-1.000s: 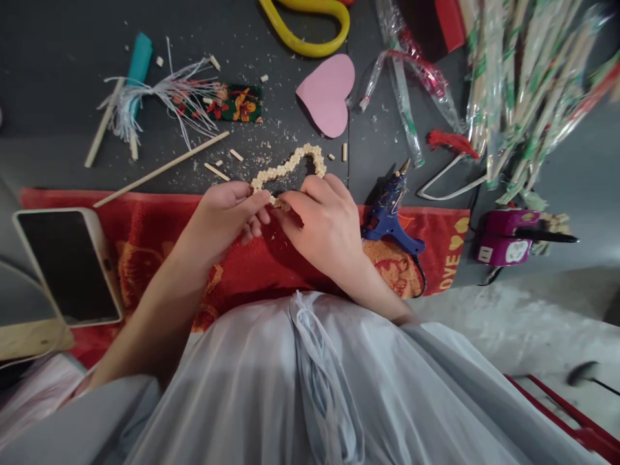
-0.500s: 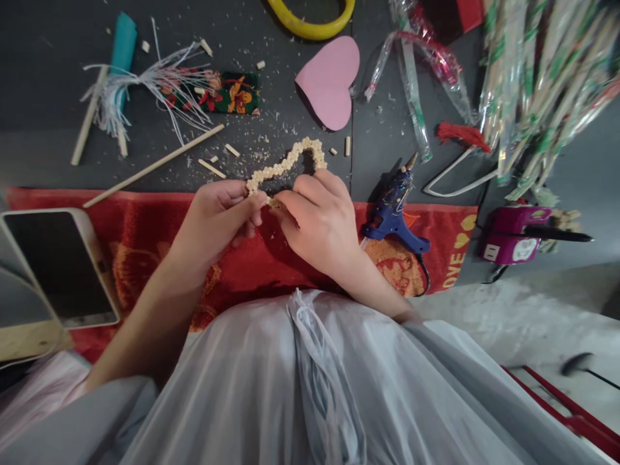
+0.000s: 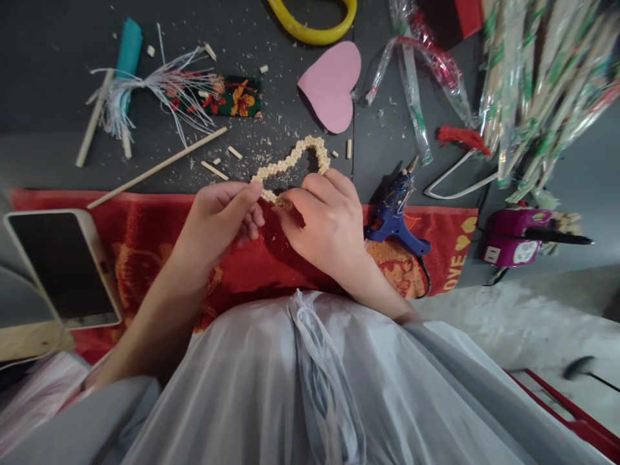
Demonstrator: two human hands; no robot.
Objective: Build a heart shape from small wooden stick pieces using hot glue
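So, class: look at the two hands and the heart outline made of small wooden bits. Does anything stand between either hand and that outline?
Nothing visible does. The left hand pinches the heart outline at its near end, and the right hand touches it beside that. The glue gun lies off to the right, and the pink heart lies beyond.

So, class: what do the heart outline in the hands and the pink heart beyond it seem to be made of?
Heart outline: probably small cut wooden bits, pale and matt, with similar chips and sawdust lying around it. Pink heart: likely foam sheet or card, flat, matt, cleanly cut.

Pink paper heart, blue glue gun
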